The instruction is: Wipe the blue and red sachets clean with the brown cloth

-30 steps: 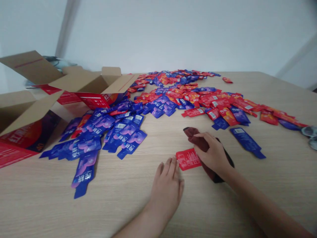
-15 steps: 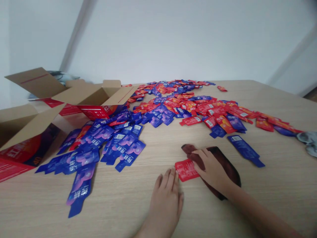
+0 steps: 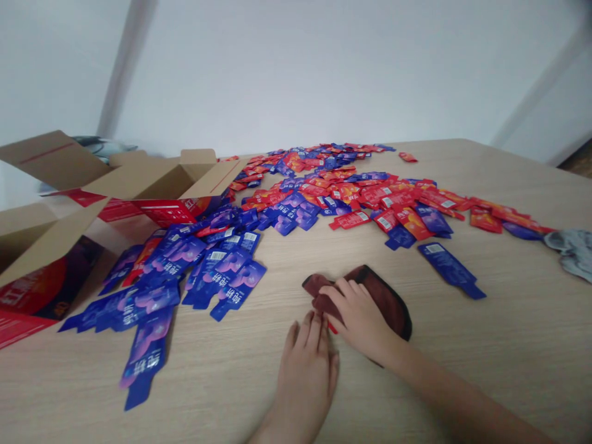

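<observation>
A dark reddish-brown cloth [image 3: 386,302] with a black edge lies under my right hand [image 3: 358,314], whose fingers press on its left part. Only a small strip of a red sachet [image 3: 332,327] shows between my two hands; the rest is hidden. Flat on the table, my left hand [image 3: 308,364] has its fingertips at the cloth's left end, fingers lying nearly straight. The fingers of my right hand are slightly bent over the cloth; whether they pinch it is hard to see.
Blue sachets [image 3: 152,296] lie heaped at the left beside open cardboard boxes [image 3: 139,179]. Red and blue sachets [image 3: 393,194] spread across the table's back. A single blue sachet [image 3: 451,269] lies right of the cloth, and a grey cloth [image 3: 573,250] is at the right edge.
My right hand and the brown cloth have moved left, up to my left fingertips. The cloth now covers most of the red sachet. The view has shifted slightly.
</observation>
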Action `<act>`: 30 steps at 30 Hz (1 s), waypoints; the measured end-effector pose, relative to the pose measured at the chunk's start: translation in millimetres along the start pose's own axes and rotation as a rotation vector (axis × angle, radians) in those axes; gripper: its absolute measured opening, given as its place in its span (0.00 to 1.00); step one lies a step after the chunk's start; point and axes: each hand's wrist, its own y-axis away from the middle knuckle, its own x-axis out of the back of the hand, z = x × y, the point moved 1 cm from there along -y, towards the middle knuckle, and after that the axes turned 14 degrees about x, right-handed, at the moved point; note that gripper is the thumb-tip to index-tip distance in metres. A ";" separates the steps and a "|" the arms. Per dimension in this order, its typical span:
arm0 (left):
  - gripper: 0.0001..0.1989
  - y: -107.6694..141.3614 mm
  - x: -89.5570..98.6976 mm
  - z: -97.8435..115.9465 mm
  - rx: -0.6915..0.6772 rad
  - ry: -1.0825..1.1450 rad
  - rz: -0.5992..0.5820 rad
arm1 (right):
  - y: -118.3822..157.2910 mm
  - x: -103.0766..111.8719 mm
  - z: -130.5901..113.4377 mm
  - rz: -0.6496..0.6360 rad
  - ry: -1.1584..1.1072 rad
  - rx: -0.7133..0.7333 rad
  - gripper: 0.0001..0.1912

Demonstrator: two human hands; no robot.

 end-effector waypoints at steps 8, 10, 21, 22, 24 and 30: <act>0.26 -1.0 3.3 1.2 -0.001 0.017 -0.034 | 27.9 15.7 55.4 0.055 -0.039 -0.221 0.15; 0.27 -1.4 2.1 2.9 0.010 0.012 -0.033 | 23.8 20.1 49.9 0.106 -0.093 -0.225 0.14; 0.25 5.2 1.4 7.5 0.091 -0.042 0.084 | 26.0 6.4 31.7 0.046 0.023 -0.162 0.17; 0.25 4.9 1.4 7.9 0.100 -0.038 0.089 | 33.7 8.6 43.4 0.085 0.017 -0.215 0.17; 0.23 3.6 1.7 8.6 0.106 -0.021 0.093 | 49.0 13.2 60.8 0.151 -0.020 -0.277 0.16; 0.26 0.2 7.8 9.3 0.074 -0.007 0.107 | 57.2 11.9 48.4 0.054 -0.011 -0.176 0.17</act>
